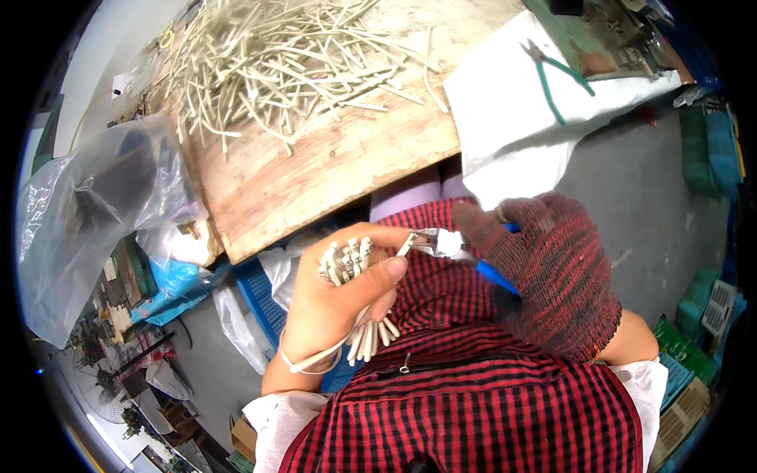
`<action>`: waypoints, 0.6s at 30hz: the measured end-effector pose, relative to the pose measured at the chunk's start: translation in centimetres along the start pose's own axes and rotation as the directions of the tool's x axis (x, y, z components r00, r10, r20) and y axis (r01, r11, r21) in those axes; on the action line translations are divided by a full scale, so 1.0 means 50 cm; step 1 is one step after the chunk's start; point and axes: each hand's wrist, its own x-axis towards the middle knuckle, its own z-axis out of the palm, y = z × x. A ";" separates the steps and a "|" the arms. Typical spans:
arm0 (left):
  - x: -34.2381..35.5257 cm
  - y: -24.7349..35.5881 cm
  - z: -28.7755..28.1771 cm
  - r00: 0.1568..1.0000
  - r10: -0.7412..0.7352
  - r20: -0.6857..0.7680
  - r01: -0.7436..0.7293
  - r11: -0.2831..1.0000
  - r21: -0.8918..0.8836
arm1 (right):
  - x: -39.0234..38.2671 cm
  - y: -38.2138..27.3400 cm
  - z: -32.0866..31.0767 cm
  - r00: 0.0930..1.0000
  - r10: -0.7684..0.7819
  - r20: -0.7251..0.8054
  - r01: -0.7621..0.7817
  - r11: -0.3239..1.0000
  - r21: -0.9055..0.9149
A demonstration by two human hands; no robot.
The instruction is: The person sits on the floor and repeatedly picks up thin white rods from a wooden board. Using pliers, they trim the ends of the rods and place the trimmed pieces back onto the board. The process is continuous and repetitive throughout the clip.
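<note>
Left hand (339, 296) grips a wire bundle (355, 272); gloved right hand (552, 272) clamps pliers (441, 243) on one end — judged mid-strip; next needs a steady pull.

A worn wooden desk (331, 158) fills the upper middle of the view, its pale top scuffed and stained. A loose heap of short off-white wire pieces (292, 67) spreads across its far half, strands crossing in every direction, with a few lying apart toward the right. On the desk's right end lies a white sheet (512, 118) that hangs over the near edge. A pair of green-handled pliers (556, 75) rests on that sheet. At the left end a crumpled clear plastic bag (95, 213) leans against the desk's edge and sags below it.
</note>
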 end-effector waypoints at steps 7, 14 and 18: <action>0.008 0.004 -0.035 0.925 -0.249 0.286 0.217 0.966 0.142 | -0.016 0.083 0.006 0.930 -0.354 0.095 0.367 0.888 -0.279; 0.005 0.029 -0.015 0.914 -0.263 0.309 0.119 0.902 0.416 | 0.018 0.084 -0.001 0.846 -0.501 -0.180 0.451 0.854 -0.259; 0.006 0.034 -0.006 0.893 -0.237 0.382 0.049 0.896 0.442 | 0.008 0.086 -0.016 0.899 -0.429 -0.085 0.406 0.891 -0.204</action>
